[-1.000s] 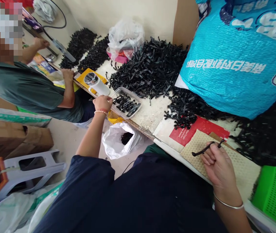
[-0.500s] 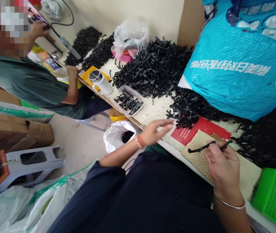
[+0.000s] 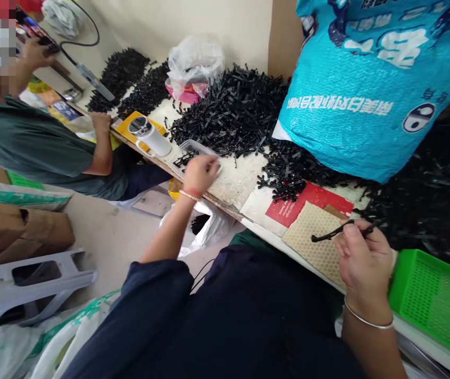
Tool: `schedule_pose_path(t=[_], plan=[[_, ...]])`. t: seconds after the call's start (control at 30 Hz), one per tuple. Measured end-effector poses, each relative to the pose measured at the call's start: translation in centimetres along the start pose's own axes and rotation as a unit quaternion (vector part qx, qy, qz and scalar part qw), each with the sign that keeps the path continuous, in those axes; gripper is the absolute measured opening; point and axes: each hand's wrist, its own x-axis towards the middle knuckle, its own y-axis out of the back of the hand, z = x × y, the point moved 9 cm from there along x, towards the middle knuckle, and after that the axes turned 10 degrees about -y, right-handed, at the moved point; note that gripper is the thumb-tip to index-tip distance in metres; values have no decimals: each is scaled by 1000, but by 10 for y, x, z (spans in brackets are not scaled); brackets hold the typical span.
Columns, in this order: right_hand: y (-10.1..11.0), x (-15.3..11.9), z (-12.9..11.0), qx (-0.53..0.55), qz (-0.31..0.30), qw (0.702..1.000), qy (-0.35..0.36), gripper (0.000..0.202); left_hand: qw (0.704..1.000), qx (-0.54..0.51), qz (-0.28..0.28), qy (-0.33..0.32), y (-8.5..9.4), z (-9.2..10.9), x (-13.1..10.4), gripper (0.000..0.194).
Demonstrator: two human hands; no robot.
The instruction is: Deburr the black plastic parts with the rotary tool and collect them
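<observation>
My left hand [image 3: 201,173] is over the right part of a clear plastic tray [image 3: 175,162] of black pieces, its fingers closed; a small dark bit shows at the fingertips, too blurred to name. My right hand [image 3: 363,258] pinches a long thin black plastic piece [image 3: 332,232] above a beige honeycomb-patterned pad [image 3: 312,231]. A red and white sheet [image 3: 307,202] lies partly under the pad. Behind the tray rises a large heap of black pieces [image 3: 228,113].
A white mug [image 3: 154,139] stands left of the tray. A big blue bag [image 3: 339,105] rests on the heap, and a green basket [image 3: 434,300] sits at right. Below the edge hangs an open white sack [image 3: 209,231]. Another person [image 3: 39,142] sits at left, holding a phone.
My left hand has moved left from beside the red sheet to the tray, and its fingers have closed. My right hand still holds the black piece. The view has shifted to the right.
</observation>
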Motion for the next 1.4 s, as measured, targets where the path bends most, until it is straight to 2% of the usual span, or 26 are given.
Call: schedule_pose_path(t=[0.07,0.1,0.13,0.2,0.33,0.67,0.87,1.03,1.1,1.17,1.23,1.27,1.3,1.33,1.4], plan=[[-6,2,7,5,-11,1000,-12,42,979,161,-36,118,26,-64,4,41],[-11,3,10,3,-18,1000,-17,43,964,206,-64,158,34,-87,2,43],[-16,4,12,-1,-25,999,-20,43,951,232,-92,185,37,-105,-1,44],[-26,4,14,-10,-41,999,-27,43,936,248,-136,208,35,-125,-6,45],[-36,4,16,-18,-50,998,-37,43,930,266,-159,196,25,-134,-5,48],[-40,6,32,-21,-38,996,-79,45,917,297,-201,174,14,-148,9,49],[-45,8,40,-26,-44,994,-97,47,915,303,-208,168,18,-150,8,51],[-45,8,40,-25,-50,994,-97,47,916,293,-207,181,29,-144,8,41],[-43,8,38,-24,-49,994,-94,47,922,288,-178,186,38,-133,5,40],[-43,7,35,-21,-43,996,-82,46,947,245,-119,171,46,-106,-3,40],[-45,6,29,-12,-39,997,-60,45,985,117,-58,115,38,-61,-17,40],[-46,5,26,-6,-41,998,-48,44,996,6,-53,67,23,-30,-26,39],[-48,4,23,-4,-46,998,-39,43,990,-124,-65,12,3,6,-36,40],[-50,4,21,-7,-50,998,-29,43,962,-260,-82,-33,-19,43,-47,42],[-51,3,18,-41,-57,997,-13,41,853,-493,-153,-72,-71,113,-70,47]])
